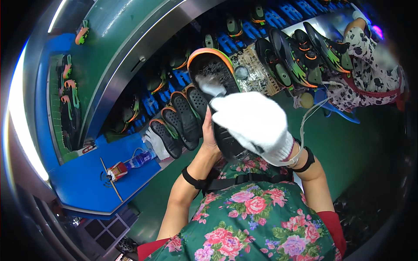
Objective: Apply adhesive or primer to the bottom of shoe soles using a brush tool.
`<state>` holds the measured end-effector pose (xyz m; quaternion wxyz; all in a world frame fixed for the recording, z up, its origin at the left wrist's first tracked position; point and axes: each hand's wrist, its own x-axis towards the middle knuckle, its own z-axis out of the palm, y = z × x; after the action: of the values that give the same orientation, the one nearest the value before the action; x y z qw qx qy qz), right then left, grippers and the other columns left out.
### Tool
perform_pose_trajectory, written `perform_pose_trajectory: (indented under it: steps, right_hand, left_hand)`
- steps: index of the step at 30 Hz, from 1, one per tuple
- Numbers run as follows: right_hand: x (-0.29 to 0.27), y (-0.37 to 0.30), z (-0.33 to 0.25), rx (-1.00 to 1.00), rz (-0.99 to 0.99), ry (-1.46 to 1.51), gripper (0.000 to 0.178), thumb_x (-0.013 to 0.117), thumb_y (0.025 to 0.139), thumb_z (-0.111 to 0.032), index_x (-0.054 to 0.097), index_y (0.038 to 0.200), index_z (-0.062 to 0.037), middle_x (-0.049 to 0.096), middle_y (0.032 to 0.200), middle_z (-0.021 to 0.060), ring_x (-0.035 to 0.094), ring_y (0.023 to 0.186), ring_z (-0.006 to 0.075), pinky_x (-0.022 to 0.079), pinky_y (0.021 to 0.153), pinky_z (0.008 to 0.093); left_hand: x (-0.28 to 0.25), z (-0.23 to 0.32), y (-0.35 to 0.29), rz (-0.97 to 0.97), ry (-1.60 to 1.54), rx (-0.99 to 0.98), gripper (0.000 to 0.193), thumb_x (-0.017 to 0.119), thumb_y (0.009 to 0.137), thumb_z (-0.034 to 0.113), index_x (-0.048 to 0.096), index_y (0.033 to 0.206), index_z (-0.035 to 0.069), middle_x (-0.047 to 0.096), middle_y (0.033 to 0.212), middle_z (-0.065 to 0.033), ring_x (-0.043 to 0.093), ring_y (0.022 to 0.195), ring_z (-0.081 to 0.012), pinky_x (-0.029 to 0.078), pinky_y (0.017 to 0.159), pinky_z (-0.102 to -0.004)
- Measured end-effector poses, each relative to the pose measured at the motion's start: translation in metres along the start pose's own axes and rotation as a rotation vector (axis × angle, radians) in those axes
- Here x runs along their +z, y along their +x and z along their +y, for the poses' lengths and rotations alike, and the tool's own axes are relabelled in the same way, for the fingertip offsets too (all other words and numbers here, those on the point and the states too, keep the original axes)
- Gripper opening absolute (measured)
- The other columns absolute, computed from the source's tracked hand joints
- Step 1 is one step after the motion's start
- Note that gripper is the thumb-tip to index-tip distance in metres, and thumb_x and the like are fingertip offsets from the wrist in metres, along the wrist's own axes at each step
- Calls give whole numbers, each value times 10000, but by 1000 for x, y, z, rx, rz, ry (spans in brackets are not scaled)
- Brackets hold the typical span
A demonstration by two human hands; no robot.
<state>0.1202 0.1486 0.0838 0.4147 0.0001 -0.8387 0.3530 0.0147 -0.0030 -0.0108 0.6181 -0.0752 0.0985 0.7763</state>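
A large black shoe sole with an orange and green rim stands tilted before my chest, its inner face wet and shiny. My left hand, bare, grips its left edge with the fingers mostly behind it. In a white knit glove, my right hand is closed around a brush whose pale bristles lie over the sole's inner face. Motion smears the bristles, and the glove hides the handle and part of the sole. Just left of my left hand, several black perforated soles lean side by side.
Beyond, uppers rest among blue racks. A small round container sits on a taped board beside black shoe parts. A co-worker's patterned sleeve is at right. A blue table at left holds a bottle.
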Motion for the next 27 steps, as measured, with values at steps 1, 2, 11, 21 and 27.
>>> perform_pose_trajectory:
  steps: [1,2,11,21,27]
  right_hand:
    - [3,-4,-1,-13,-29,6,329,711,828,-9,765,1146,-70,755,1146,113,723,1006,265,582,832,389]
    - [-2,-6,0,10,-46,132,317,714,826,-5,769,1132,-68,757,1142,110,725,1002,261,582,840,394]
    - [18,-35,1,157,-44,-103,217,745,809,5,792,1006,-73,766,1098,131,734,977,250,552,903,377]
    - [22,-39,-10,274,61,352,360,762,845,-58,735,1204,-62,741,1177,116,698,1094,277,548,944,388]
    - [17,-32,-7,129,-54,197,233,754,816,-14,777,1044,-53,757,1129,121,713,1056,283,561,889,376]
  left_hand:
    - [-3,1,0,103,72,-4,706,382,1048,606,434,1521,84,547,1468,-177,556,1328,-358,438,1133,-529]
    - [-6,2,0,206,143,-8,712,374,1046,614,426,1529,94,539,1477,-175,546,1339,-358,435,1137,-532]
    - [19,10,19,86,324,56,919,488,930,733,354,1542,61,484,1497,-147,483,1359,-471,434,1112,-609]
    - [31,15,50,-346,125,46,959,519,869,811,390,1514,114,575,1352,-259,579,1256,-419,518,1003,-629]
    - [45,19,49,-296,109,148,927,475,895,810,370,1540,152,524,1389,-239,643,1106,-462,576,903,-605]
